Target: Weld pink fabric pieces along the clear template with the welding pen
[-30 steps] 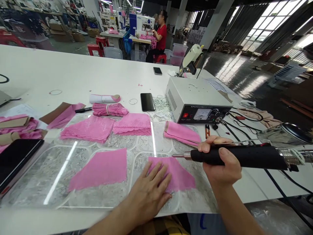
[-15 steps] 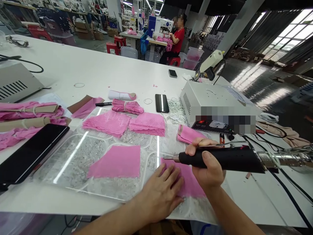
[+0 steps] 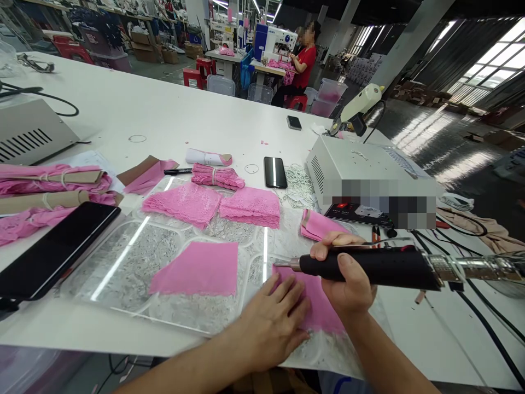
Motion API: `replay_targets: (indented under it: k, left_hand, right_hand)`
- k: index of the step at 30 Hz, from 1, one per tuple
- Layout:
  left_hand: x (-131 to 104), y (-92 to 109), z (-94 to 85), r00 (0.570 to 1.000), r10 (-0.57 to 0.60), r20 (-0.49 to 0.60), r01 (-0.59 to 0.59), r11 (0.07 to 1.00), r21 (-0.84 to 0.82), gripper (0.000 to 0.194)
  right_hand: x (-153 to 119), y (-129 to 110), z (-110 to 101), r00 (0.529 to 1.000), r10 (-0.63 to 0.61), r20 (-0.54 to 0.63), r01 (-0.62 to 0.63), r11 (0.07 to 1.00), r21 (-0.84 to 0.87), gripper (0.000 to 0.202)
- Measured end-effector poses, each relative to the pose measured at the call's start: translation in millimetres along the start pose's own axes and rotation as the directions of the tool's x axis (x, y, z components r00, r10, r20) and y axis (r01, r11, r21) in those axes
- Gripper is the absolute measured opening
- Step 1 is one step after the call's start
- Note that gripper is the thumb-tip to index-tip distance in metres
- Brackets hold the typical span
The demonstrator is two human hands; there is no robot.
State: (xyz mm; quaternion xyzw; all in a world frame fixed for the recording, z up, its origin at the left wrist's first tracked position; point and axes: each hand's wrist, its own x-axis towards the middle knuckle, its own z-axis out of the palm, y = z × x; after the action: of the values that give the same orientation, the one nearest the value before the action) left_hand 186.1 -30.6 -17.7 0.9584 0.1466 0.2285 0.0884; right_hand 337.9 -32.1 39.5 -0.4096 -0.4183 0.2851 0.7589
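Note:
My left hand (image 3: 274, 320) lies flat on a piece of pink fabric (image 3: 322, 306), fingers spread, pressing it to the clear patterned mat (image 3: 123, 273). My right hand (image 3: 348, 279) is wrapped round a black corded handpiece (image 3: 385, 267) held level, its thin metal tip pointing left. That tip (image 3: 283, 264) is at the fabric's upper left corner, just above my left fingers; whether it touches cannot be made out. Left of my hands, another cut pink fabric piece (image 3: 200, 268) lies flat. Behind it are a stack of pink lace pieces (image 3: 184, 203) and a second lace stack (image 3: 251, 207).
A grey metal box (image 3: 361, 161) stands at the right, with black cables (image 3: 488, 317) nearby. Phones lie on the white table: a large one (image 3: 57, 249) at left and a smaller one (image 3: 275, 172) beyond the stacks. Tied pink bundles (image 3: 49, 180) sit at left. A person (image 3: 303, 60) sews farther back.
The view has shifted slightly, so the table's things appear a little to the right. Both hands, the handpiece and the fabric keep nearly the same places relative to each other.

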Motion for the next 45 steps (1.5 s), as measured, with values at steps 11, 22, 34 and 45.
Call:
replay_targets:
  k: [11, 22, 34, 45]
  left_hand:
    - [-2.0, 4.1, -13.0, 0.995, 0.096, -0.025, -0.095, 0.995, 0.041, 0.042]
    - [-40.5, 0.2, -39.0, 0.988, 0.086, -0.126, -0.088, 0.996, -0.014, 0.022]
    - [-43.0, 0.4, -36.4, 0.99, 0.05, -0.13, -0.058, 0.997, -0.054, 0.021]
    - [-42.8, -1.0, -37.2, 0.99, 0.053, -0.134, -0.062, 0.996, -0.069, 0.023]
  right_hand:
    - [4.2, -5.0, 0.5, 0.996, -0.051, -0.072, 0.05, 0.999, -0.02, 0.008]
    - [-9.8, -11.8, -9.0, 0.999, 0.014, -0.035, -0.014, 1.0, 0.008, 0.01]
    - [-10.6, -6.8, -4.4, 0.999, 0.02, -0.027, -0.02, 1.0, -0.008, 0.011]
    - [-11.0, -6.6, -5.4, 1.0, 0.009, -0.006, -0.009, 1.0, 0.014, 0.01]
